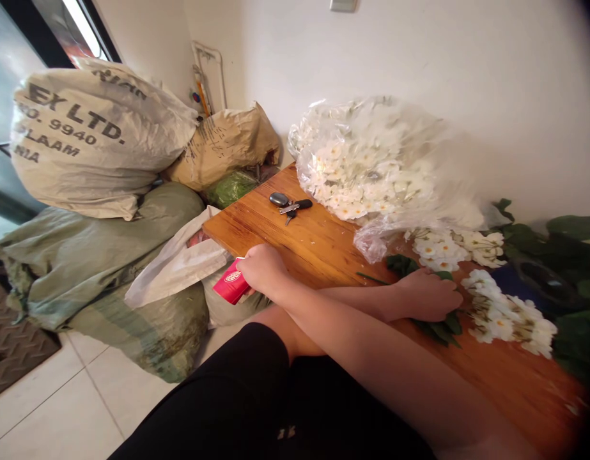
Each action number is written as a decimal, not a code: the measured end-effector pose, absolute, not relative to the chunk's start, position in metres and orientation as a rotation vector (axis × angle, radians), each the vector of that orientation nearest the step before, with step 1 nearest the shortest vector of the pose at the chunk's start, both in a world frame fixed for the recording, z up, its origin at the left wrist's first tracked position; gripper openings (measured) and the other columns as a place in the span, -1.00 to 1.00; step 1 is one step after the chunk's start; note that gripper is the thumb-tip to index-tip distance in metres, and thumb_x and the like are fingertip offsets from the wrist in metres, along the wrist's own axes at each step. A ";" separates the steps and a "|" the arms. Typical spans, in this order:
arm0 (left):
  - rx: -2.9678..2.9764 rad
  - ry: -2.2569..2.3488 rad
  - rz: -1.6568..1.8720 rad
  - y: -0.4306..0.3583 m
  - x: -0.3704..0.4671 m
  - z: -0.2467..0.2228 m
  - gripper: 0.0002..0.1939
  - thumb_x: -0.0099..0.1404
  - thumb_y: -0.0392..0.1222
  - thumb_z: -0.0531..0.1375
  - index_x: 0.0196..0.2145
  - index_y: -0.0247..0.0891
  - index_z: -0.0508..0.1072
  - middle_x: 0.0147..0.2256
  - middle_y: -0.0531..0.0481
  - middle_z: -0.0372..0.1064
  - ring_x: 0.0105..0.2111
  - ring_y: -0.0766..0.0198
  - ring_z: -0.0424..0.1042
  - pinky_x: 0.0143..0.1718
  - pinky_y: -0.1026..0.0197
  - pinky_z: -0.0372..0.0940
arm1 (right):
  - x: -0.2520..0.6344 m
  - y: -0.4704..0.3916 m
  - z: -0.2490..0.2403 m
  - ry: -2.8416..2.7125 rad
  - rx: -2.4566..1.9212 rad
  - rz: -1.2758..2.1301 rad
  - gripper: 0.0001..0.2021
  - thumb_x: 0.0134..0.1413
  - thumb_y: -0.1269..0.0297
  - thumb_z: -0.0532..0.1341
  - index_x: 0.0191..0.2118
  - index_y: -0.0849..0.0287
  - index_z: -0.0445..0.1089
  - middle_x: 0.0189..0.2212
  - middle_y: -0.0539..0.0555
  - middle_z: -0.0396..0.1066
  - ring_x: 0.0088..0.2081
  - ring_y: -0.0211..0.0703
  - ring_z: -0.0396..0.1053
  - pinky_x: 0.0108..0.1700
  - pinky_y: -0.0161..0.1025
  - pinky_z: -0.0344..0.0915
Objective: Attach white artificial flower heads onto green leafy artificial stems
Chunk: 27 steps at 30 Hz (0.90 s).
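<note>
Smooth white wall (pixel 467 57) behind a varnished, grained wooden surface (pixel 323 236); bulging sacks (pixel 98 166), creased and partly printed in black capitals, crowd its left side. On the surface, crumpled clear plastic (pixel 371 246) encloses a rounded mass of white flowers (pixel 345 195). The forearms cross: left hand (pixel 429 295), fingers curled closed around a dark-green leafy stem (pixel 445 329) near yellow-centred white clusters (pixel 508 319); right hand (pixel 266 268), fingers clamped on a red object (pixel 231 282) with a pale oval emblem, just past the near edge. Smallest: keys (pixel 291 209), lying beyond.
</note>
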<state>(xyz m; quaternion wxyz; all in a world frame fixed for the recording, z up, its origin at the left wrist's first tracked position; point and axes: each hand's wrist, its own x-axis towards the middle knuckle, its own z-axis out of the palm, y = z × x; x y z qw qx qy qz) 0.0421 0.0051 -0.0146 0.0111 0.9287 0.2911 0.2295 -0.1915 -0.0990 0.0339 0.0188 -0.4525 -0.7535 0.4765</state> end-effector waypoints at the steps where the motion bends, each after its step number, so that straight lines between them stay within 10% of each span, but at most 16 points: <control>1: 2.897 0.903 0.722 0.005 0.042 -0.015 -0.77 0.20 -0.27 0.08 -0.28 -0.28 0.54 -0.21 -0.17 0.44 -0.27 0.10 0.44 -0.27 0.05 0.23 | -0.192 -0.099 0.034 -2.336 -1.406 1.498 -0.79 0.01 0.24 0.15 -0.38 0.28 0.46 -0.51 0.23 0.49 -0.65 -0.13 0.41 -0.68 -0.35 0.22; 27: 2.945 0.914 0.732 0.004 0.040 -0.013 -0.80 0.23 -0.26 0.10 -0.30 -0.27 0.52 -0.23 -0.14 0.43 -0.26 0.11 0.44 -0.28 0.08 0.22 | -0.189 -0.092 0.033 -2.282 -1.300 1.521 -0.89 -0.10 0.28 0.13 -0.51 0.19 0.32 -0.57 0.14 0.44 -0.66 -0.11 0.41 -0.71 -0.34 0.23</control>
